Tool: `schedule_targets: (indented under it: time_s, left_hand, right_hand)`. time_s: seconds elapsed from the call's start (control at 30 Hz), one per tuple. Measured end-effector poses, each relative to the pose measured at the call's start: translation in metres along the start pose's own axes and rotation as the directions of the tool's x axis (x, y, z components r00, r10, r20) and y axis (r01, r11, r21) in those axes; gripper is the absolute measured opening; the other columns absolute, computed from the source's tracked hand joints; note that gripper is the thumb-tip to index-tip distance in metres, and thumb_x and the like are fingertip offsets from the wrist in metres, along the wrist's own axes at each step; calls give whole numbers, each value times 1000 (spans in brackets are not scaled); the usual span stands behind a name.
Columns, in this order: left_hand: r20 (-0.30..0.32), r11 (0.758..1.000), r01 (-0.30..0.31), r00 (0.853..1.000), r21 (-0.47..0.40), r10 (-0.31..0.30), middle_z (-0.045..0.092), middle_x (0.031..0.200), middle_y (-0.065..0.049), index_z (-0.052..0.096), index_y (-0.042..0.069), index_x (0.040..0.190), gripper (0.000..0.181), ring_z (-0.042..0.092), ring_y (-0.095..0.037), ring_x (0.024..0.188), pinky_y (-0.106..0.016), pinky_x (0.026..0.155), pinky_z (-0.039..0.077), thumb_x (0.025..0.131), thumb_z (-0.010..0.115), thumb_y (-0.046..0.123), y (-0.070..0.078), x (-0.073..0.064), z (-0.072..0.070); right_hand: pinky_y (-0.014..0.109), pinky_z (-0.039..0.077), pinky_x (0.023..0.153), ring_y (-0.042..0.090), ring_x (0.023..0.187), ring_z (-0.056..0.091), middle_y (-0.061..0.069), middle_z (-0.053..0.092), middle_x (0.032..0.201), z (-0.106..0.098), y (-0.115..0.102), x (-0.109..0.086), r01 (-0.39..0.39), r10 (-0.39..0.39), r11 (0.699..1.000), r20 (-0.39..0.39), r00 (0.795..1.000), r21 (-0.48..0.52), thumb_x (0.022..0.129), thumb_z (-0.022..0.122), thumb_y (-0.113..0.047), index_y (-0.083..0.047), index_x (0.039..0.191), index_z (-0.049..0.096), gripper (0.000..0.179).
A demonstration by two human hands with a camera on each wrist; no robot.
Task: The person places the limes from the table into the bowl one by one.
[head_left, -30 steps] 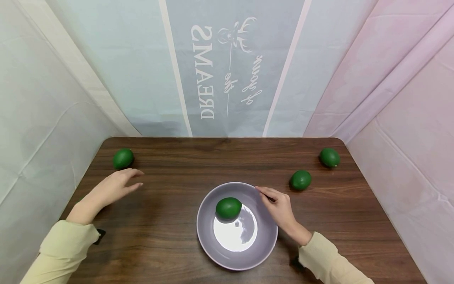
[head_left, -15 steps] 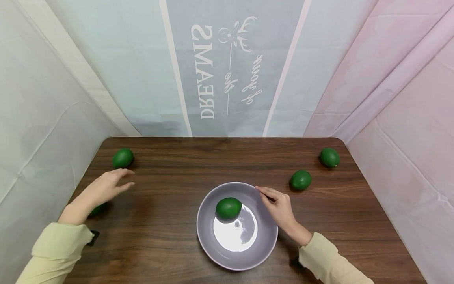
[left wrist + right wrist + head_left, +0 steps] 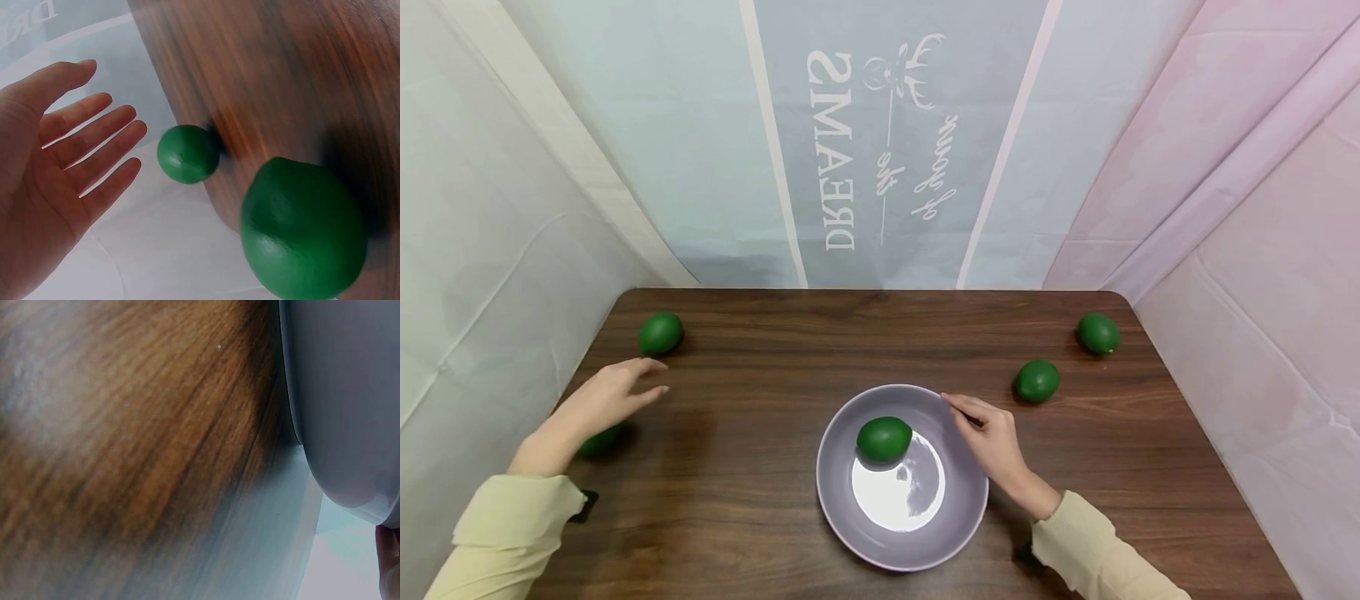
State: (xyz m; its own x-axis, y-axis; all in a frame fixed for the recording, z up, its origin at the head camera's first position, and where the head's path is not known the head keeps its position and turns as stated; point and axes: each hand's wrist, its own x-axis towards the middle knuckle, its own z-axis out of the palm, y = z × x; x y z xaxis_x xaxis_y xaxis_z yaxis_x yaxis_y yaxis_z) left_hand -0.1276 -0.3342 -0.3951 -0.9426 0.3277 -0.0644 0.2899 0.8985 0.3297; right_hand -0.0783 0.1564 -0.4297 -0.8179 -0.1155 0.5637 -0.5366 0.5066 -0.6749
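My left hand (image 3: 598, 402) hovers above the left side of the table, fingers spread and holding nothing. Beneath it lies a green lime (image 3: 599, 442), partly hidden by the hand and wrist; the left wrist view shows this lime (image 3: 303, 231) large and near. A second lime (image 3: 661, 333) rests farther back, just beyond the fingertips. With thumb and fingers my right hand (image 3: 996, 442) pinches the far right rim of a grey-purple bowl (image 3: 917, 546). One lime (image 3: 884, 440) lies inside the bowl. From the right wrist, the bowl's outer wall (image 3: 350, 394) shows, with fingertips (image 3: 389, 562) at its rim.
Two more limes lie at the right: one (image 3: 1037, 381) beyond the right hand, another (image 3: 1098, 333) near the back right corner. The dark wooden table (image 3: 760, 333) meets a printed cloth backdrop (image 3: 880, 167) at its rear, with pale cloth walls on both sides.
My left hand has moved left, uncovering more of the lime beneath it. The right hand keeps its grip on the bowl, which has not moved.
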Motion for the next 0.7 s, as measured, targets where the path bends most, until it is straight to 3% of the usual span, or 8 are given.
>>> schedule_targets:
  time_s: [0.7]
  left_hand:
    - [17,997,83,996,-8,-82,53,112,-33,52,-11,116,44,50,-48,101,-56,78,43,89,59,23,-29,-15,1]
  right_hand:
    - [10,47,74,26,82,66,20,68,88,-1,-4,4,-23,23,1000,9,1000,-4,71,64,18,6,90,70,23]
